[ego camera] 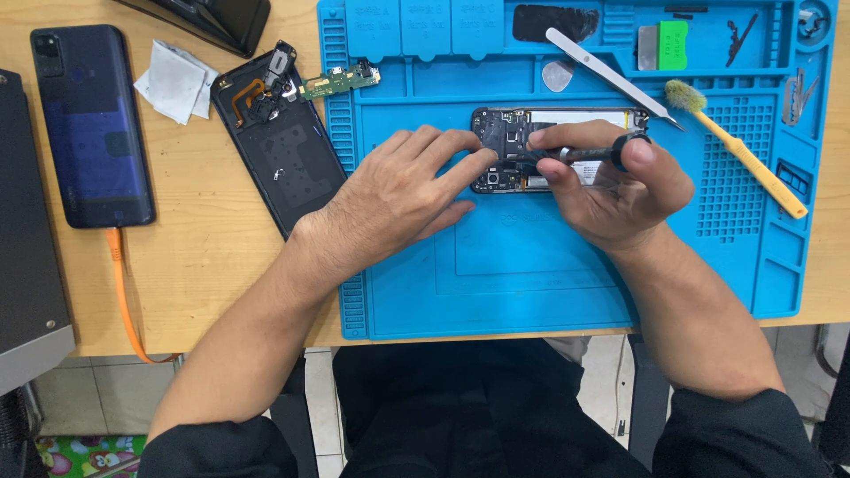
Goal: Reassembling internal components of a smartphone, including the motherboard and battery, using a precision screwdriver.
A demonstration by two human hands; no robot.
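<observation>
On the wooden desk (221, 257), a blue silicone repair mat (531, 274) carries an opened black smartphone (505, 133), long axis nine-to-three. Left hand (394, 195) steadies it ungripped; right hand (620, 190) clenches a black screwdriver (584, 154) pointing nine o'clock.

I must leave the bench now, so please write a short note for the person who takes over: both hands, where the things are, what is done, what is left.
Left hand: fingertips press on the opened phone, steadying it on the blue mat.
Right hand: holds a screwdriver, tip on the phone's board.
Done: back cover is off, lying left of the mat beside a small circuit board.
Left: work on the board is unfinished; phone not closed.
Nearby: tweezers, brush, another dark blue phone.
</observation>
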